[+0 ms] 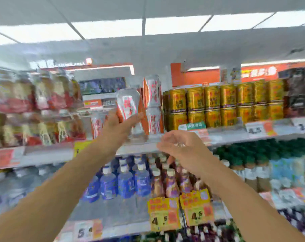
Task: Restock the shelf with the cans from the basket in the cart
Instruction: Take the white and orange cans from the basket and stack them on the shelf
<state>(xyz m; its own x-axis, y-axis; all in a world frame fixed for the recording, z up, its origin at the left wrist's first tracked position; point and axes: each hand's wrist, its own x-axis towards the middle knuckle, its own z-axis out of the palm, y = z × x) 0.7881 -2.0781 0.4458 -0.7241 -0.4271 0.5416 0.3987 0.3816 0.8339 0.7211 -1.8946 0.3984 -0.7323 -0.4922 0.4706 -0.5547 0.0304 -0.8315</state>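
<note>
- The left hand is raised to the shelf and grips a white-and-red can, its fingers wrapped round the lower part of the can's side.
- That can is tilted, its top leaning toward 11 o'clock, and it sits above the shelf's front edge; motion blur hides whether its base touches the shelf.
- Just beside it at 3 o'clock, two matching stacked cans stand upright on the same shelf, one on top of the other.
- A further like can stands at 8 o'clock from the held one, partly behind the left hand.
- The right hand hovers in front of the shelf edge at 4 o'clock from the held can, holding nothing, fingers loosely curved and spread.
- Gold cans fill the shelf at 3 o'clock, stacked two high.
- Blue-labelled bottles stand on the shelf below, between the two forearms.
- Yellow price tags hang at 6 o'clock.
- The whole view is smeared by motion.
</note>
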